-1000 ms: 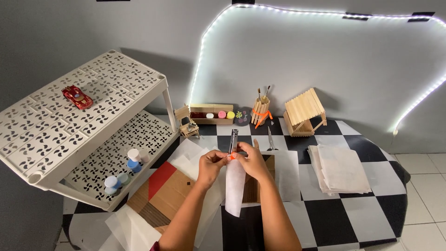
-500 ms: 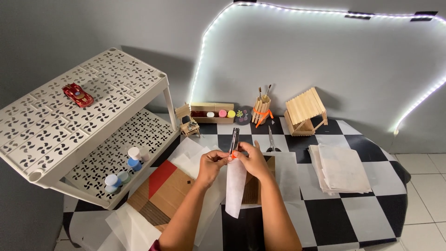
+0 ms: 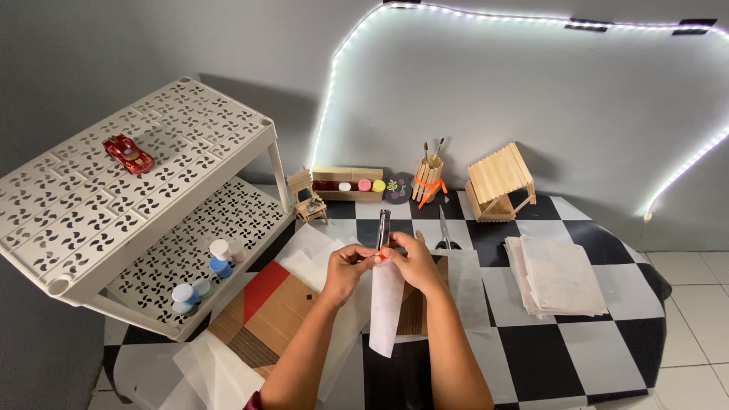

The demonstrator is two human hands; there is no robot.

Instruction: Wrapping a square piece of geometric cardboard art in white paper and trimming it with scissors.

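Pinching a utility knife (image 3: 383, 228) pointing to 12 o'clock, both the left hand (image 3: 347, 271) and right hand (image 3: 415, 263) are clamping a hanging paper strip (image 3: 386, 310) mid-table, with brushes standing in the stick-built holder (image 3: 427, 181) at 12 o'clock.

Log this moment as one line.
left hand: pinches paper strip | right hand: holds dark tool at strip top | scissors behind

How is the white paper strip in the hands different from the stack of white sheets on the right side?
The paper strip is narrow and hangs down from the fingers; the stack of sheets is wide and lies flat on the checkered mat. The strip is one piece; the stack has several layers. Both are white.
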